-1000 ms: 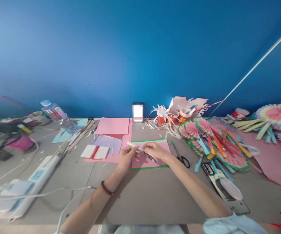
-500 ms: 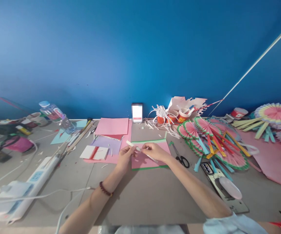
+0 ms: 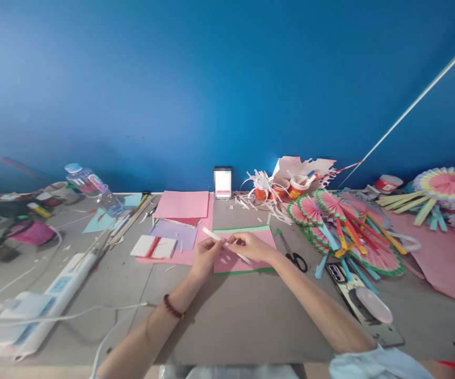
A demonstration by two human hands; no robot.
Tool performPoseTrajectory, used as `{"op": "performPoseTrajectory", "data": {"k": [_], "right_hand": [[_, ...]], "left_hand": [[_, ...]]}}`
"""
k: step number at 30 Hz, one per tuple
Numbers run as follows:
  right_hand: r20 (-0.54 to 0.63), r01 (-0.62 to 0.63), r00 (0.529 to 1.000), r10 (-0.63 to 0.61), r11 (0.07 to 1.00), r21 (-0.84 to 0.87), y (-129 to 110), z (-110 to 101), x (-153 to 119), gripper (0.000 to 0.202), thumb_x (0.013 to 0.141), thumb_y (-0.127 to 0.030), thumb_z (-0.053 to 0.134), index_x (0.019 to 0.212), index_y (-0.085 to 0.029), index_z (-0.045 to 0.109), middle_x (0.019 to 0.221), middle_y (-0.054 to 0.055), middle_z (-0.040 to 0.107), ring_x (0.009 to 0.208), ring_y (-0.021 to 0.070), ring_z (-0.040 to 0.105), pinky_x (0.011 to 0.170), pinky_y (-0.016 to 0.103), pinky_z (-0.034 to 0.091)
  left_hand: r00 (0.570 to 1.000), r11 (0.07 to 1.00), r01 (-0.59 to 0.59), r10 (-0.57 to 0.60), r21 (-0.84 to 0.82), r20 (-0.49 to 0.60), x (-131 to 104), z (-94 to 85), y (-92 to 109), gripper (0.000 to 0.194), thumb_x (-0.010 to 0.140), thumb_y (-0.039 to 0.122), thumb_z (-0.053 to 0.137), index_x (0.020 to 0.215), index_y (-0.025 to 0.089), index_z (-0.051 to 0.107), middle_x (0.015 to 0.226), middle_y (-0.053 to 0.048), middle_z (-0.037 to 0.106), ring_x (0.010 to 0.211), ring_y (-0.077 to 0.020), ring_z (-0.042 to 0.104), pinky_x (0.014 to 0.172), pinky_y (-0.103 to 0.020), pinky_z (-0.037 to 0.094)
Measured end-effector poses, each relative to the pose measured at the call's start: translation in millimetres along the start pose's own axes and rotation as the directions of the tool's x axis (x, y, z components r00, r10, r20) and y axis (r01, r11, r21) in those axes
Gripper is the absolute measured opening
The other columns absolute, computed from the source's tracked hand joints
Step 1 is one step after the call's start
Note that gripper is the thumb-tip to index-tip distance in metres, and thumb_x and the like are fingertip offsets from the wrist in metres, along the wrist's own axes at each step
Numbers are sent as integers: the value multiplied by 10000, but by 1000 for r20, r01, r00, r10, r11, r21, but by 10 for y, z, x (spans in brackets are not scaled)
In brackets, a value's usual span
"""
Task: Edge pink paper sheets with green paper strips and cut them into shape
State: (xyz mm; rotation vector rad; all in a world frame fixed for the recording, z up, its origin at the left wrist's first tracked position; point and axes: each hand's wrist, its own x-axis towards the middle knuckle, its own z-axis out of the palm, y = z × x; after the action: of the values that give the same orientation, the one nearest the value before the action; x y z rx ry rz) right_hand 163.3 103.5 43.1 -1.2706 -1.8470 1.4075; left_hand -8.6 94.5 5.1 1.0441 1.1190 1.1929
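A narrow white strip [image 3: 210,232], paper or tape, slants down to the right between my hands. My left hand [image 3: 208,253] pinches it near its upper part, fingers closed. Close beside it, my right hand [image 3: 249,246] has thumb and fingertips pressed together on the strip, whose lower end shows beneath the palm. Both hands are above a pink paper sheet [image 3: 227,265] with green strips along its front and back edges. Whether the strip touches the sheet, I cannot tell.
Black-handled scissors [image 3: 299,261] lie right of the sheet, near pink pleated paper fans [image 3: 377,258] and a phone [image 3: 385,331]. Pink paper [image 3: 183,204] and a white card [image 3: 142,246] lie left. A power strip [image 3: 59,295] with cables occupies the left side.
My hands have shifted slightly on the white strip, and its upper end now sticks out a little farther past my left fingers. Other things stay in place.
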Motion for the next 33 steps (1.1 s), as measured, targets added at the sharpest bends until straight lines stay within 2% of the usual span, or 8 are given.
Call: {"op": "performPoseTrajectory", "data": {"k": [7, 13, 20, 24, 30, 33], "right_hand": [[36, 16, 999, -17, 1000, 15, 12, 8, 22, 223, 810, -360, 520, 757, -173, 630, 732, 3, 609, 702, 139, 539, 653, 241, 393], [29, 50, 998, -49, 999, -15, 50, 15, 48, 231, 820, -339, 491, 736, -173, 629, 718, -8, 588, 695, 132, 519, 647, 241, 382], [6, 12, 1000, -12, 999, -32, 89, 0, 66, 221, 802, -314, 505, 738, -175, 664, 724, 0, 633, 689, 137, 542, 634, 234, 390], [5, -11, 1000, 12, 999, -45, 99, -1, 66, 251, 807, -352, 517, 747, -172, 681, 719, 5, 644, 680, 139, 550, 621, 231, 392], [20, -40, 999, 41, 998, -50, 34, -20, 24, 376, 816, -480, 513, 663, -164, 649, 543, -10, 577, 559, 126, 510, 548, 229, 362], [15, -28, 999, 29, 999, -36, 63, -14, 39, 390, 806, -490, 524, 651, -153, 644, 566, -8, 583, 566, 126, 505, 546, 231, 353]], "left_hand": [[1000, 1000, 5, -5, 6, 9, 25, -13, -34, 342, 681, 424, 726, 526, 146, 603, 536, -18, 596, 523, -112, 521, 541, -228, 398], [999, 1000, 14, -14, -11, 35, 13, -9, 15, 344, 677, 437, 725, 532, 149, 603, 540, -14, 596, 537, -120, 532, 567, -235, 408], [999, 1000, 18, -18, 11, 26, 35, -28, -31, 326, 662, 420, 738, 516, 149, 629, 539, -33, 616, 544, -131, 547, 580, -250, 425], [998, 999, 32, -32, -3, 48, 39, -41, -38, 310, 661, 414, 741, 533, 146, 651, 560, -47, 638, 549, -135, 556, 582, -255, 431], [997, 998, 68, -68, -13, 42, 32, -54, 9, 300, 662, 413, 744, 562, 141, 665, 528, -36, 622, 487, -106, 510, 528, -234, 404], [995, 995, 72, -65, -74, 81, 37, -45, -17, 296, 682, 415, 729, 590, 139, 672, 550, -32, 624, 497, -101, 513, 528, -226, 407]]}}
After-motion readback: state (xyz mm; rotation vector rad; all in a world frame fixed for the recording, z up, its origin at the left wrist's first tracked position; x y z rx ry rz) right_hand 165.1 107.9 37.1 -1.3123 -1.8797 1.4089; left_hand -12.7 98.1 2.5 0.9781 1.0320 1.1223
